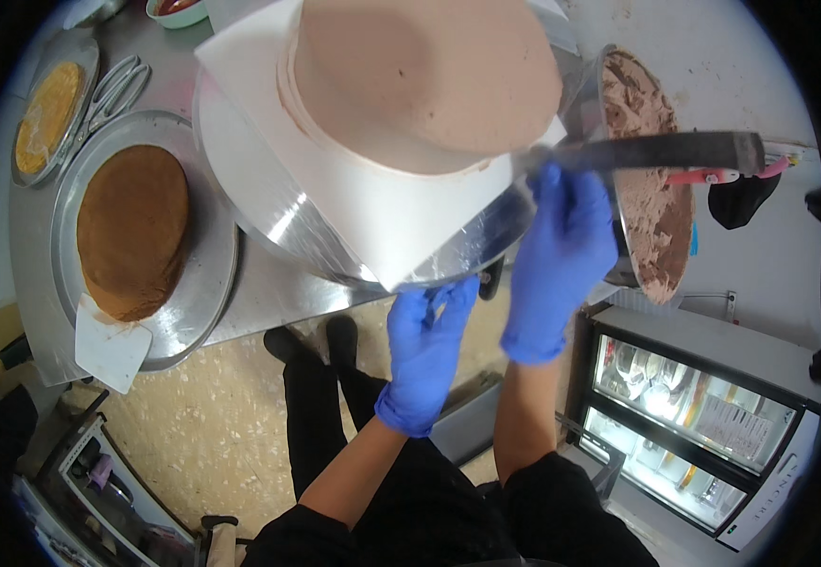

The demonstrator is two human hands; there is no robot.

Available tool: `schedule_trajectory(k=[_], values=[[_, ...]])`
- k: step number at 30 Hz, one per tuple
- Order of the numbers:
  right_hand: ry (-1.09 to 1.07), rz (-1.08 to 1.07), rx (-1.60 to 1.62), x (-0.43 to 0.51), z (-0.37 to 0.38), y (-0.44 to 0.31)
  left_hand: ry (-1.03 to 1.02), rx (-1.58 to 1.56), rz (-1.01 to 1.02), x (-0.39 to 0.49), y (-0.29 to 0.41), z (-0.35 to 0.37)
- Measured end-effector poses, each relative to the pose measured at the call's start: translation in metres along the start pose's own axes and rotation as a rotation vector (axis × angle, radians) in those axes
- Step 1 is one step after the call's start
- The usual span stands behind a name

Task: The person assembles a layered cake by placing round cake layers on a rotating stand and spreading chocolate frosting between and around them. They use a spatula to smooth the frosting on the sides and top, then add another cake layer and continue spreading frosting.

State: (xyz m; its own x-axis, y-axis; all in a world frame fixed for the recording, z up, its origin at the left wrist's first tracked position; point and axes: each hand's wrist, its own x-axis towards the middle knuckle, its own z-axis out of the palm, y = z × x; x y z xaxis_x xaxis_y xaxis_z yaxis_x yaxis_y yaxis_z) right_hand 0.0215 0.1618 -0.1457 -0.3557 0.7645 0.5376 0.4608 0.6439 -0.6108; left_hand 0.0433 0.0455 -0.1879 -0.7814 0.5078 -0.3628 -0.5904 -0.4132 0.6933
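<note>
A tall cake coated in smooth pale-brown frosting point(424, 92) stands on a square white board point(382, 227) over a round metal turntable point(240, 191). My right hand point(563, 248), in a blue glove, is closed on an icing spatula with a dark handle point(680, 151); its blade end is blurred near the cake's right edge. My left hand point(428, 347), also gloved in blue, touches the near rim of the turntable with its fingertips. Just beyond my right hand, a metal bowl of brown frosting point(648, 205) holds a red-handled tool point(704, 176).
On the left, a brown cake layer point(134, 227) and a white scraper point(112, 344) lie on a round metal tray point(205, 283). Scissors point(116, 85) and a tray with a yellow layer point(49, 117) are farther back. A glass-door fridge point(694, 411) stands at lower right.
</note>
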Motion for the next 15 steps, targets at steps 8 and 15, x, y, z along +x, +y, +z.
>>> schedule_trajectory(k=[8,15], values=[[-0.082,-0.092,-0.14,-0.005,-0.002,-0.013,0.03,0.015,0.074,-0.001,-0.015,-0.012],[-0.061,-0.148,-0.185,0.005,0.003,-0.014,-0.004,-0.118,0.138,0.001,-0.028,0.001]])
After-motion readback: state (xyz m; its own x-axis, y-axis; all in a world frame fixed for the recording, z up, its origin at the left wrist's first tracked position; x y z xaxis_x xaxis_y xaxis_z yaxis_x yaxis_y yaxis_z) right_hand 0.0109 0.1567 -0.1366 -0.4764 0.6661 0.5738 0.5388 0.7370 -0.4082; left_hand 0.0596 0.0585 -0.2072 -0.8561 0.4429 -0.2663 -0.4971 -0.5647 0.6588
